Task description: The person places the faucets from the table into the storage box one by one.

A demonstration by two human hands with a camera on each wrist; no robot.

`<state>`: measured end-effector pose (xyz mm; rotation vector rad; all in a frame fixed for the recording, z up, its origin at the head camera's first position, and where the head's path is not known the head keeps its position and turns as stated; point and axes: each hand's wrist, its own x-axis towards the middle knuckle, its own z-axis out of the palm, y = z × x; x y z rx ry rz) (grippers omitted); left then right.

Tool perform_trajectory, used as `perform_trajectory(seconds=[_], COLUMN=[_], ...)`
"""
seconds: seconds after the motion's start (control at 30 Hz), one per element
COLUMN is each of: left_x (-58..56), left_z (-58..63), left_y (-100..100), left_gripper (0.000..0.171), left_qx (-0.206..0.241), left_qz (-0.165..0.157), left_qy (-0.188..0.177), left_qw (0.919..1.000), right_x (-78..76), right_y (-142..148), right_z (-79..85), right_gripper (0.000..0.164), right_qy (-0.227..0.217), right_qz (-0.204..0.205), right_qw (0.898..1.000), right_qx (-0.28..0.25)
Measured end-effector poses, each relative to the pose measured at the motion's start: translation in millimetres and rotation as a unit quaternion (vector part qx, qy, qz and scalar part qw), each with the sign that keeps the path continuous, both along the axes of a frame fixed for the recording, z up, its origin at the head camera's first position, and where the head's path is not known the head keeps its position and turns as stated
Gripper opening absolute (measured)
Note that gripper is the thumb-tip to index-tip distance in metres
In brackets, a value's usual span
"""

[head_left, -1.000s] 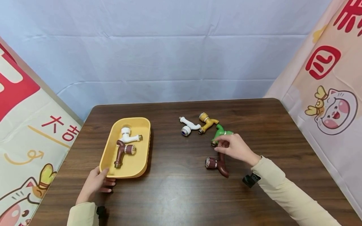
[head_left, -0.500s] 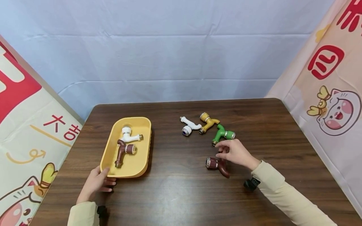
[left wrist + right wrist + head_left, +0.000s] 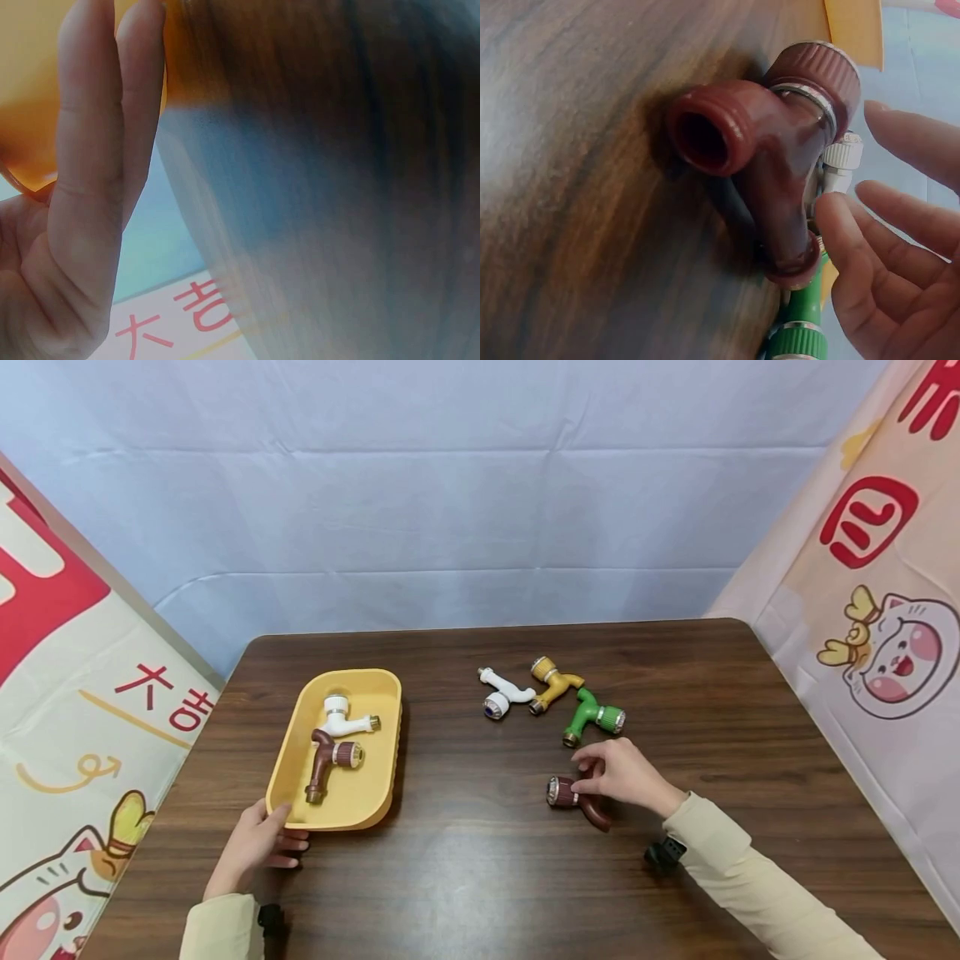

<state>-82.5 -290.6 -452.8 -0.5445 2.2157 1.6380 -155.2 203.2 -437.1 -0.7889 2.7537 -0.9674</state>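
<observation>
A brown faucet [image 3: 595, 814] with a ribbed knob lies on the table at the right. Over it hovers my right hand [image 3: 626, 772], thumb and fingers apart, hiding part of its body; the right wrist view shows a gap between the fingers and the brown faucet [image 3: 780, 180]. At the left, my left hand [image 3: 251, 847] holds the near left corner of a yellow basin [image 3: 360, 806], thumb over the rim and fingers against the outside. Inside the basin are a white faucet [image 3: 341, 727] and another brown faucet [image 3: 320, 768].
Just beyond the right hand lies a green faucet [image 3: 585, 714]. A yellow faucet [image 3: 555, 687] and a white faucet [image 3: 510, 690] lie farther back on the dark wooden table [image 3: 465, 860]. A pale cloth [image 3: 480, 510] hangs behind the table's far edge.
My right hand has drawn back toward me from beside the green faucet to over the brown faucet, uncovering the green one. The left hand stays at the basin.
</observation>
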Motion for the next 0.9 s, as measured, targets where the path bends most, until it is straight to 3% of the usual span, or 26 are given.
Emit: perform_trajectory(seconds=[0.5,0.9], left_x=[-1.2,-1.5], left_z=[-0.9,-0.3], left_y=[-0.8,0.0], left_gripper=[0.044,0.042], left_qx=[-0.003,0.004], left_qz=[-0.002,0.000], left_qy=[-0.002,0.002], left_qw=[1.0000,1.0000], right_x=[2.4,3.1], right_y=[-5.5,-12.8], right_z=[-11.4,-14.9], right_gripper=[0.034,0.038], right_qy=[0.016,-0.009], right_qz=[0.027,0.023], right_qw=[0.998,0.997], right_qx=[0.047,0.071])
